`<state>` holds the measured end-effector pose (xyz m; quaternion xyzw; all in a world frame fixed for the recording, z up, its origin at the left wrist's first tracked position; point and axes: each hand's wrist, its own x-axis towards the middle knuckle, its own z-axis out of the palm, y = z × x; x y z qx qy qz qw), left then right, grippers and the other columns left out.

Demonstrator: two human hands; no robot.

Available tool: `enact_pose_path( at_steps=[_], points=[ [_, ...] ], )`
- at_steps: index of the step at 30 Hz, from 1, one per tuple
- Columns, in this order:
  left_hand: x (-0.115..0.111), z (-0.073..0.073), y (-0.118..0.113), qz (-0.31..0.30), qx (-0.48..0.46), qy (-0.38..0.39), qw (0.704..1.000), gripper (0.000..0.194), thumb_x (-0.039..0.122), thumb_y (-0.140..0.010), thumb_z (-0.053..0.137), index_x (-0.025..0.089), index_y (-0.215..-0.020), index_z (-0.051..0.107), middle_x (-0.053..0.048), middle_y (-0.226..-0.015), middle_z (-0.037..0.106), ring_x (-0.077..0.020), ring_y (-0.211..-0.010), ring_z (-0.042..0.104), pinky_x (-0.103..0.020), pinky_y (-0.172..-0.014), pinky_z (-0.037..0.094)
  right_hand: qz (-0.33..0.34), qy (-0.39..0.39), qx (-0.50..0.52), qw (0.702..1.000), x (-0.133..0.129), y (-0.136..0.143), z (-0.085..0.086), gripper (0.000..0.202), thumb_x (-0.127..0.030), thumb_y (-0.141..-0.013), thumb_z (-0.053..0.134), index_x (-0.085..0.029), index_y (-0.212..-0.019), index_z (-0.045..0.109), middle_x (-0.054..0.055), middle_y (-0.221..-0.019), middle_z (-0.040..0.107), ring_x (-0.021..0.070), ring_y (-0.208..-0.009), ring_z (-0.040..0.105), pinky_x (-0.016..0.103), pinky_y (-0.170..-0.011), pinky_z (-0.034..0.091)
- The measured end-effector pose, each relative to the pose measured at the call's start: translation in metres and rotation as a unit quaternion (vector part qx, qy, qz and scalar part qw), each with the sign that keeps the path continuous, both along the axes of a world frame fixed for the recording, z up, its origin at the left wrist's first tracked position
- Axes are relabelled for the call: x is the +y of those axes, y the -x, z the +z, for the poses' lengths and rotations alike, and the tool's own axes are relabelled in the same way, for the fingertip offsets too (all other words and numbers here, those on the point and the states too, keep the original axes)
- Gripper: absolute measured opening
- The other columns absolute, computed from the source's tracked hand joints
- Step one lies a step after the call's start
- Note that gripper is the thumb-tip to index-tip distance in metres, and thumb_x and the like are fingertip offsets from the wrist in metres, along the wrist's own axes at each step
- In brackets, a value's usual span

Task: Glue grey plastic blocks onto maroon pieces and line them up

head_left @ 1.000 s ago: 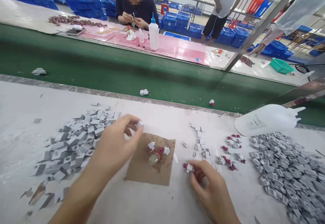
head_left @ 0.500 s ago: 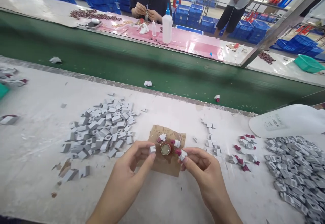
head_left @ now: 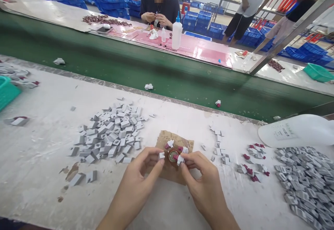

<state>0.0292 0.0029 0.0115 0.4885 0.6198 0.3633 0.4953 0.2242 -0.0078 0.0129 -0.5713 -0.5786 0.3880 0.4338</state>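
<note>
My left hand [head_left: 149, 165] pinches a small grey block [head_left: 161, 156] between thumb and fingertips. In my right hand [head_left: 197, 167] is a small grey-and-maroon plastic piece [head_left: 180, 159], its maroon end over a round bottle cap [head_left: 172, 155] that seems to hold liquid. The cap sits on a stained piece of brown cardboard [head_left: 172, 176] beneath my hands. Two more grey-and-maroon pieces lie on that cardboard: one piece [head_left: 170, 144] behind the cap, another [head_left: 184, 149] just beyond my right fingertips.
Loose grey blocks form a heap [head_left: 112, 132] at left; darker grey parts [head_left: 308, 181] pile up at right beside a white jug [head_left: 294, 131]. Grey-and-maroon pieces [head_left: 252, 171] lie nearer. Beyond runs a green conveyor belt [head_left: 117, 73]; a co-worker [head_left: 161, 7] sits across it.
My right hand has moved left, bringing its piece from beside the bottle cap to over it. My left hand still holds the grey block. The camera view has shifted slightly.
</note>
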Motion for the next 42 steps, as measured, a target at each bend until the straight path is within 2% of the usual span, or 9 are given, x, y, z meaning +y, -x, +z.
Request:
enact_pose_path(
  at_steps=[5, 8, 13, 19, 27, 32, 38, 40, 42],
  points=[
    [0.0, -0.001, 0.0, 0.008, -0.005, 0.005, 1.0, 0.023, 0.048, -0.097, 0.071, 0.029, -0.11, 0.076, -0.005, -0.106, 0.082, -0.0262, -0.099, 0.079, -0.037, -0.091, 0.066, 0.008, 0.017, 0.009, 1.0, 0.002, -0.001, 0.005, 0.02, -0.021, -0.099, 0.067, -0.026, -0.107, 0.085, 0.005, -0.09, 0.079, 0.0221, -0.079, 0.077, 0.034, -0.071, 0.067],
    [0.001, 0.001, 0.0, 0.01, -0.016, 0.012, 1.0, 0.024, 0.049, -0.098, 0.072, 0.03, -0.112, 0.077, -0.005, -0.109, 0.082, -0.0268, -0.104, 0.079, -0.036, -0.091, 0.067, -0.017, 0.065, 0.074, 0.995, 0.0, -0.002, 0.005, 0.015, -0.028, -0.098, 0.073, -0.028, -0.106, 0.087, 0.006, -0.095, 0.081, 0.0241, -0.086, 0.079, 0.036, -0.077, 0.067],
    [0.007, 0.016, -0.012, -0.015, -0.098, 0.028, 0.995, 0.024, 0.049, -0.098, 0.075, 0.031, -0.115, 0.078, -0.004, -0.115, 0.084, -0.0261, -0.106, 0.08, -0.035, -0.093, 0.067, -0.039, 0.151, 0.278, 0.948, 0.003, -0.009, 0.005, 0.019, -0.04, -0.094, 0.086, -0.03, -0.111, 0.087, 0.007, -0.109, 0.088, 0.0291, -0.107, 0.082, 0.042, -0.099, 0.066],
    [0.012, 0.029, -0.029, -0.035, -0.148, 0.02, 0.988, 0.02, 0.045, -0.097, 0.076, 0.031, -0.11, 0.081, -0.003, -0.106, 0.085, -0.0228, -0.091, 0.079, -0.036, -0.09, 0.068, -0.033, 0.177, 0.369, 0.912, 0.008, -0.009, 0.003, 0.024, -0.042, -0.09, 0.091, -0.026, -0.108, 0.088, 0.009, -0.109, 0.088, 0.0321, -0.106, 0.083, 0.049, -0.101, 0.066],
    [0.012, 0.023, -0.032, -0.049, -0.148, 0.022, 0.988, 0.021, 0.045, -0.1, 0.075, 0.029, -0.113, 0.08, -0.004, -0.113, 0.084, -0.0242, -0.101, 0.079, -0.035, -0.093, 0.065, -0.033, 0.174, 0.324, 0.929, 0.004, -0.014, 0.008, 0.025, -0.043, -0.09, 0.092, -0.029, -0.11, 0.089, 0.007, -0.107, 0.088, 0.0282, -0.104, 0.083, 0.043, -0.1, 0.067],
    [0.013, 0.025, -0.025, -0.134, -0.123, 0.019, 0.983, 0.016, 0.043, -0.105, 0.07, 0.031, -0.113, 0.078, -0.002, -0.109, 0.081, -0.0219, -0.1, 0.077, -0.032, -0.092, 0.061, 0.013, 0.16, 0.248, 0.955, 0.005, -0.02, 0.018, 0.023, -0.044, -0.096, 0.087, -0.03, -0.114, 0.089, 0.006, -0.108, 0.087, 0.026, -0.102, 0.082, 0.036, -0.09, 0.067],
    [0.025, 0.031, -0.015, -0.225, -0.061, -0.007, 0.972, 0.017, 0.041, -0.109, 0.061, 0.033, -0.113, 0.075, 0.0, -0.11, 0.081, -0.0214, -0.105, 0.076, -0.032, -0.093, 0.058, 0.071, 0.179, 0.254, 0.948, 0.011, -0.025, 0.017, 0.02, -0.045, -0.095, 0.086, -0.027, -0.103, 0.086, 0.006, -0.102, 0.086, 0.0258, -0.101, 0.083, 0.036, -0.091, 0.066],
    [0.035, 0.035, -0.012, -0.245, -0.028, -0.01, 0.969, 0.018, 0.042, -0.109, 0.059, 0.032, -0.111, 0.074, 0.0, -0.103, 0.08, -0.0208, -0.099, 0.076, -0.031, -0.088, 0.058, 0.106, 0.173, 0.196, 0.959, 0.024, -0.03, 0.019, 0.021, -0.041, -0.097, 0.082, -0.026, -0.111, 0.084, 0.007, -0.11, 0.086, 0.0264, -0.105, 0.083, 0.038, -0.094, 0.066],
    [0.052, 0.039, -0.011, -0.229, 0.014, -0.021, 0.973, 0.02, 0.043, -0.106, 0.059, 0.03, -0.106, 0.074, 0.0, -0.093, 0.079, -0.0213, -0.089, 0.075, -0.032, -0.08, 0.058, 0.102, 0.127, 0.054, 0.985, 0.048, -0.037, 0.022, 0.033, -0.03, -0.099, 0.075, -0.026, -0.132, 0.077, 0.007, -0.124, 0.082, 0.0238, -0.101, 0.082, 0.038, -0.091, 0.067]
  ],
)
